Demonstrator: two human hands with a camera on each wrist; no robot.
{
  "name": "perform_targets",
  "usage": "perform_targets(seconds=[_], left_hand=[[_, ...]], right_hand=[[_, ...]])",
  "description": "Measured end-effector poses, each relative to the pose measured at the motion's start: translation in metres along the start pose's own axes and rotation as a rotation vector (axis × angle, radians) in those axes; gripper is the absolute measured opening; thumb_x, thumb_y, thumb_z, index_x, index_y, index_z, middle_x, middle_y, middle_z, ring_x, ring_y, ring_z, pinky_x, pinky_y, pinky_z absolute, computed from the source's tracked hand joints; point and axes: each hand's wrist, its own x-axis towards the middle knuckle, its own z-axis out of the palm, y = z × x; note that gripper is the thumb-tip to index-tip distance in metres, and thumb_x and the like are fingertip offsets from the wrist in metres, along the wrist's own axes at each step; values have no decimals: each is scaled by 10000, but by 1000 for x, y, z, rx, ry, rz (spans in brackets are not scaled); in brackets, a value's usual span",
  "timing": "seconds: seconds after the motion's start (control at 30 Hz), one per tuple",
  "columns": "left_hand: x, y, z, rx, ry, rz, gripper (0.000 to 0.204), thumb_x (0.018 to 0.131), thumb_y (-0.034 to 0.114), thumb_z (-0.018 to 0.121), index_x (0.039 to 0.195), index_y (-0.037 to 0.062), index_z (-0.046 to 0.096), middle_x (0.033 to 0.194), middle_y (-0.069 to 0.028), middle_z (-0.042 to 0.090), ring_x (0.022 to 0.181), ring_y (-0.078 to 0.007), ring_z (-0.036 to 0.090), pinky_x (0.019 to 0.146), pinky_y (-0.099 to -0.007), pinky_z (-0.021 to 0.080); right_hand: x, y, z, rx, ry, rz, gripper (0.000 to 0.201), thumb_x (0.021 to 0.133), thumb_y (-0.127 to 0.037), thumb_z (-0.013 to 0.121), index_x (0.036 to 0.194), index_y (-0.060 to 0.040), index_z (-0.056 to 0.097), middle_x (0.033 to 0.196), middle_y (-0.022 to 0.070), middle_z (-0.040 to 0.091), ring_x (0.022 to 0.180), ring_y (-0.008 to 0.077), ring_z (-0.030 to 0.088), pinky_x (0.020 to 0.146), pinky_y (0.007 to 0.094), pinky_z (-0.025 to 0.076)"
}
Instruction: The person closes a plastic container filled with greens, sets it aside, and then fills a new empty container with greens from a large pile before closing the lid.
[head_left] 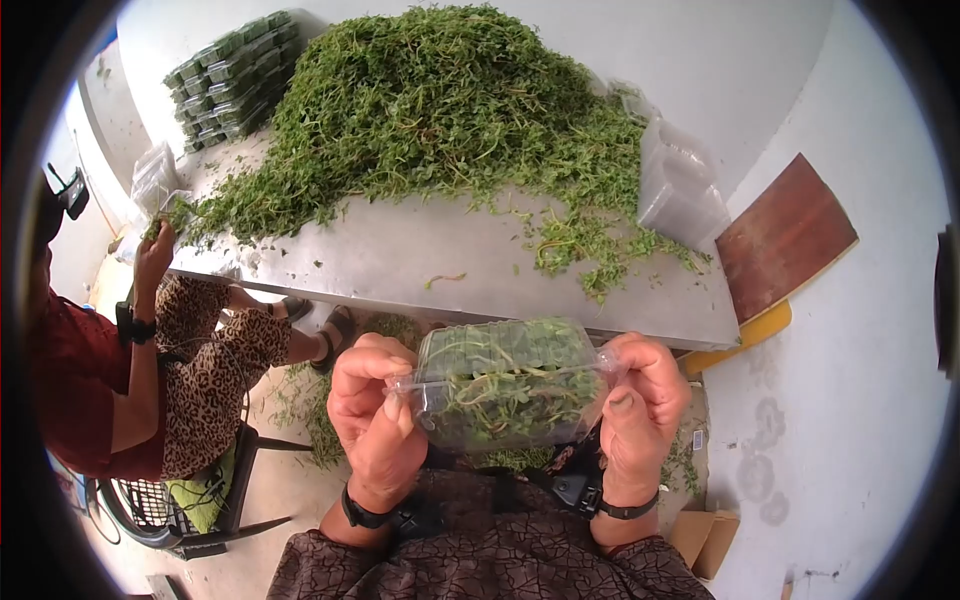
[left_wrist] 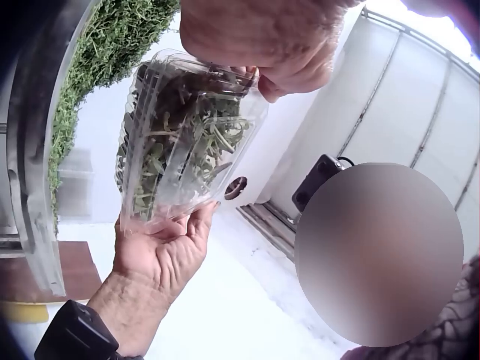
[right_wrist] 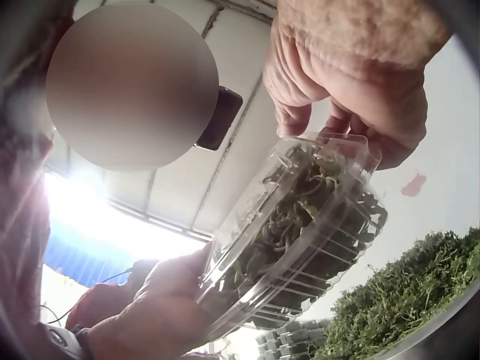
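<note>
At lower centre of the head view, held up between both hands: one clear plastic clamshell box packed with green herb sprigs, lid down over the tray. Left hand curled round the left end, thumb pressing on the rim; right hand curled round the right end, thumb flat on the flange. Seen from the left wrist view, the same clamshell box pinched at both short ends, with stems crowding the lid.

Judged as the closing step. Best done by pressing thumbs along the rim from the corners inward, keeping the box level, and tucking in any stray stems first so nothing gets caught in the seam. Firm, even pressure rather than a squeeze in the middle, since thin plastic probably buckles easily. Whether the snap has fully caught: cannot tell.

Counted outward: one box in hand; two hands on it. Beyond, in the upper middle of the frame, one steel table bearing one big heap of loose herbs. At upper left, one block of filled boxes, too many and too small to count singly. At right of the heap, one stack of empty containers. At far left, one second person seated, one hand raised to the table edge. At right, one brown board on the floor.
</note>
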Motion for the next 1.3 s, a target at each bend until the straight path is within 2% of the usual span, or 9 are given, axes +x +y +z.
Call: perform_targets(seconds=[0.3, 0.4, 0.6, 0.77, 0.87, 1.0, 1.17, 1.3], left_hand=[[-1, 5, -5, 24, -36, 28, 237, 775, 154, 650, 957, 32, 559, 850, -54, 491, 754, -127, 422, 693, -256, 330], [-1, 7, -6, 57, -52, 64, 239, 777, 171, 663, 942, 36, 556, 847, -54, 492, 751, -135, 429, 692, -265, 334], [-1, 12, -6, 49, -67, 72, 262, 768, 206, 710, 919, 52, 561, 847, -44, 497, 751, -152, 435, 685, -280, 342], [-1, 17, -7, 32, -99, 83, 271, 744, 218, 745, 892, 69, 573, 812, -26, 490, 719, -156, 426, 661, -297, 347], [-1, 19, -8, 45, -116, 86, 276, 737, 225, 752, 880, 71, 574, 795, -25, 485, 706, -154, 422, 650, -297, 345], [-1, 22, -8, 50, -142, 82, 275, 733, 226, 749, 874, 69, 573, 794, -24, 487, 699, -154, 423, 641, -296, 344], [-2, 27, -8, 93, -149, 32, 278, 725, 224, 748, 867, 64, 570, 801, -31, 509, 700, -156, 443, 642, -302, 365], [-2, 30, -9, 95, -167, 21, 301, 718, 221, 753, 890, 49, 576, 802, -38, 518, 705, -155, 458, 644, -297, 373]], right_hand=[[0, -4, -7, -101, -73, -56, 328, 805, -245, 778, 869, 20, 596, 845, 71, 570, 682, 82, 455, 594, 210, 355], [0, -8, -3, -74, -43, -9, 331, 786, -240, 794, 875, 17, 605, 846, 75, 577, 683, 92, 464, 600, 217, 372], [-3, -15, -6, -153, -93, -76, 360, 744, -231, 823, 924, 18, 636, 881, 92, 605, 684, 107, 493, 607, 211, 397], [-5, -23, -7, -285, -132, -166, 334, 744, -246, 822, 913, -6, 663, 807, 77, 635, 609, 82, 544, 458, 173, 340], [-6, -23, -10, -342, -146, -228, 330, 746, -260, 818, 906, -17, 664, 763, 76, 647, 561, 86, 547, 412, 176, 315], [-7, -26, -11, -355, -155, -260, 316, 752, -253, 812, 896, -16, 661, 737, 85, 648, 538, 97, 548, 410, 178, 316], [-5, -27, -12, -429, -177, -399, 260, 768, -180, 789, 891, 5, 655, 708, 100, 638, 525, 138, 567, 431, 214, 385], [-7, -31, -13, -464, -183, -412, 245, 766, -160, 787, 892, 5, 657, 713, 103, 638, 519, 148, 568, 441, 237, 414]])
